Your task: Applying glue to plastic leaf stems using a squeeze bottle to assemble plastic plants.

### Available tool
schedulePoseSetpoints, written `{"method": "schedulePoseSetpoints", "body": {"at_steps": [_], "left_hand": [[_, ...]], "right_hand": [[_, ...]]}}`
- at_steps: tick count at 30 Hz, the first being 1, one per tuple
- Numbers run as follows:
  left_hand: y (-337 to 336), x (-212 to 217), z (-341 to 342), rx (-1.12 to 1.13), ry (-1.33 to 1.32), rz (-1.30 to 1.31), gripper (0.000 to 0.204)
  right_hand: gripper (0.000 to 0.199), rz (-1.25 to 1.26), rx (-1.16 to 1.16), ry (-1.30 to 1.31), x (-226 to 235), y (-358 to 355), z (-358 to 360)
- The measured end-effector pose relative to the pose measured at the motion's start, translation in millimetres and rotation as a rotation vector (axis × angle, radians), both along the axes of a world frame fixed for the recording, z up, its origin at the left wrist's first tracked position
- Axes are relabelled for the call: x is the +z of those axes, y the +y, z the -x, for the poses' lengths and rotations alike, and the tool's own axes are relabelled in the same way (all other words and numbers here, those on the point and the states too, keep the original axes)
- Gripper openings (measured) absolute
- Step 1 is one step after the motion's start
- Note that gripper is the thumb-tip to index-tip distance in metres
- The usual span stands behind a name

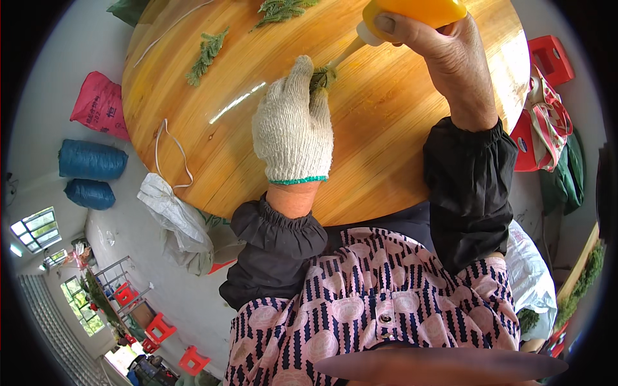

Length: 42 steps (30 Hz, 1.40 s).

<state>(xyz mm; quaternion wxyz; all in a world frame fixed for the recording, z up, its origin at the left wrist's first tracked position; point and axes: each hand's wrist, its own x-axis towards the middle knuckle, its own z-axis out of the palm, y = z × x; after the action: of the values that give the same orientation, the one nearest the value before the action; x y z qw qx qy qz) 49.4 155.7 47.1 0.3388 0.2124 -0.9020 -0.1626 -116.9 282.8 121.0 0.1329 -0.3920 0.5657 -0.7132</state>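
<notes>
My left hand (pixel 293 132), in a white knitted glove with a green cuff edge, pinches a small green evergreen sprig (pixel 324 78) above the wooden table. Bare, my right hand (pixel 450 58) is wrapped round a yellow squeeze bottle (pixel 421 9), which is tilted down to the left. The bottle's narrow nozzle (pixel 348 53) reaches the end of the sprig; whether anything is coming out cannot be made out. Two more evergreen sprigs lie on the table, one (pixel 207 56) to the left and another (pixel 283 11) at the far edge of the view.
The round wooden table (pixel 386 161) has a white cord (pixel 175 147) hanging over its left edge. A white sack (pixel 172 209) sits below that edge. Pink (pixel 100 105) and blue bundles (pixel 93 159) stand at the left. Red stools (pixel 550 59) and a striped bag (pixel 547 122) are at the right.
</notes>
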Motion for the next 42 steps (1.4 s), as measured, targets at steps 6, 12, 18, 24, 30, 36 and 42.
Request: {"method": "schedulePoseSetpoints", "body": {"at_steps": [6, 12, 18, 24, 30, 36, 42], "left_hand": [[0.5, 0.3, -1.3, 0.0, 0.008, 0.004, 0.043], [0.8, -1.4, 1.0, -0.004, -0.049, -0.017, 0.045], [-4.3, -8.6, 0.7, 0.004, -0.006, 0.024, 0.048], [-4.0, 4.2, -2.5, 0.026, -0.061, -0.012, 0.045], [-59.5, 14.0, -14.4, 0.075, 0.116, 0.041, 0.045], [-184.6, 26.4, 0.5, 0.375, -0.136, 0.61, 0.046], [-137.1, 44.5, 88.9, 0.249, -0.262, 0.418, 0.052]], "right_hand": [[0.03, 0.009, -0.046, 0.026, 1.2, 3.9, 7.6], [0.03, -0.014, -0.078, 0.086, 4.4, 10.8, 15.2], [0.03, -0.046, -0.127, 0.038, 7.2, 11.3, 17.4], [0.03, 0.003, -0.216, 0.008, 11.4, 13.3, 21.6], [0.035, 0.177, -0.231, -0.149, -34.2, 20.4, 64.5], [0.028, 0.15, -0.365, -0.214, -9.3, 5.9, 45.7], [0.027, 0.122, -0.418, -0.205, -8.8, 5.1, 42.5]]}}
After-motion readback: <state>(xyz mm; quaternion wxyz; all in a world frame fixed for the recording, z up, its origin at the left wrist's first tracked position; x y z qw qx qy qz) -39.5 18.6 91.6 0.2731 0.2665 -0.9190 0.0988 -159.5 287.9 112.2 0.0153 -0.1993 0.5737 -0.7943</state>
